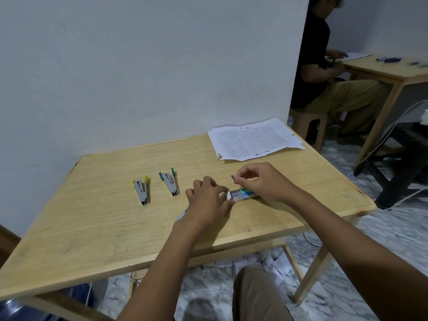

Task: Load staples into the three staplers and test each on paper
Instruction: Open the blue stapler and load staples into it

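Note:
Two small grey staplers lie swung open on the wooden table (92,228), one with yellow ends (141,191), one with teal ends (170,183). To their right lies a small staple box (243,194) with a green-blue label, its tray slid partly out on the left. My left hand (208,202) pinches that open tray end. My right hand (261,181) rests over the box's right end, and its fingertips pinch a small pale piece (233,177) just above the box. A grey-white object (181,215) peeks out under my left wrist, mostly hidden.
A stack of printed paper (254,140) lies at the table's far right corner. A white wall runs along the table's back and left. Another person (324,72) sits at a second table (391,70) to the right. Paper scraps litter the floor below.

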